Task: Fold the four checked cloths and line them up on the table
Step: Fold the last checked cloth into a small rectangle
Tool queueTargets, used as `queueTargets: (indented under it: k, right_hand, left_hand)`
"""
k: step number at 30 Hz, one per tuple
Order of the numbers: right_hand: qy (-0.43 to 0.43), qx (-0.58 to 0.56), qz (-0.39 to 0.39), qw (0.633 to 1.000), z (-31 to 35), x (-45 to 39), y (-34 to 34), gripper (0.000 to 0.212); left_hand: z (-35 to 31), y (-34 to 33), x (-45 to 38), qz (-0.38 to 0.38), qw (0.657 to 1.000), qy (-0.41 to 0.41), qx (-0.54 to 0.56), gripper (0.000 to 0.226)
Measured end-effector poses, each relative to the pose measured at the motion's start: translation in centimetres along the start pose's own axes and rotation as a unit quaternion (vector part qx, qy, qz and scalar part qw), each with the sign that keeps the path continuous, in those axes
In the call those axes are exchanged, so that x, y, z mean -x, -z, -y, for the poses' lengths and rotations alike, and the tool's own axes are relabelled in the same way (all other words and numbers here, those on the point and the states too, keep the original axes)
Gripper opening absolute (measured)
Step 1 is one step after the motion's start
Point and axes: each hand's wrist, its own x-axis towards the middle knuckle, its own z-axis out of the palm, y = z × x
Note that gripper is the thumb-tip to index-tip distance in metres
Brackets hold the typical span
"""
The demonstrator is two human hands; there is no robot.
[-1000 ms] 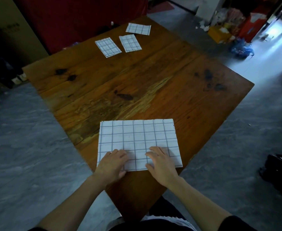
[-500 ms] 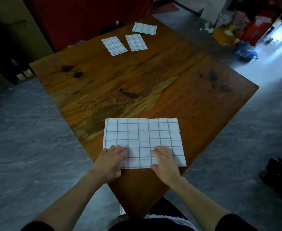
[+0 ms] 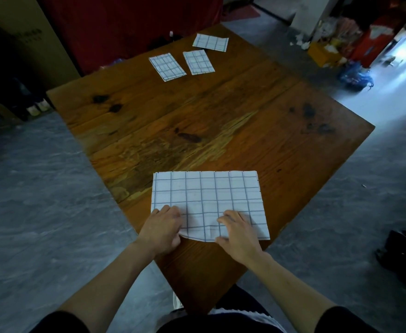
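Observation:
A white cloth with a blue check (image 3: 209,198) lies spread at the near corner of the wooden table (image 3: 197,116). My left hand (image 3: 162,228) grips its near left edge with curled fingers. My right hand (image 3: 238,230) pinches the near edge right of the middle, and the edge between my hands is lifted a little off the wood. Three small folded checked cloths lie at the far end: one on the left (image 3: 167,66), one in the middle (image 3: 198,62), one farther back on the right (image 3: 210,42).
The table stands cornerwise to me on a grey floor (image 3: 41,200). A red wall panel (image 3: 129,22) stands behind the far end. Boxes and bags are heaped on the floor at the far right (image 3: 336,44), and a dark bag (image 3: 403,251) lies at the right.
My fingers have curled from lying flat on the cloth to taking hold of its near edge, which now rises slightly. The folded cloths have not moved.

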Motion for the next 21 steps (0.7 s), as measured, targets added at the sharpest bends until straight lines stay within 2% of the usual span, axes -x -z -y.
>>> queueTargets:
  k: [4, 6, 8, 13, 19, 21]
  right_hand:
    - [0.049, 0.018, -0.015, 0.999, 1.1, -0.3, 0.9, 0.068]
    - [0.085, 0.039, -0.02, 0.995, 2.4, -0.7, 1.5, 0.069]
    - [0.099, 0.043, -0.042, 0.993, 3.9, -1.0, 2.1, 0.062]
    - [0.091, 0.007, -0.139, 0.986, 5.7, -1.7, 4.2, 0.021]
    - [0.112, -0.022, -0.195, 0.974, 4.8, -1.8, 8.4, 0.017]
    - [0.128, -0.042, -0.21, 0.968, 4.4, -1.4, 9.9, 0.017]
  left_hand:
    - [-0.8, 1.7, -0.1, -0.035, 0.999, 0.007, 0.037, 0.009]
    - [-1.4, 2.8, -0.4, -0.055, 0.997, 0.007, 0.047, 0.009]
    - [-2.2, 4.1, -0.7, -0.076, 0.995, 0.0, 0.063, 0.009]
    - [-3.8, 7.1, -0.9, -0.134, 0.984, -0.019, 0.115, 0.01]
    - [-1.5, 8.8, -0.2, -0.193, 0.973, -0.009, 0.123, 0.034]
    - [-0.3, 9.0, 0.0, -0.21, 0.972, 0.01, 0.109, 0.035]
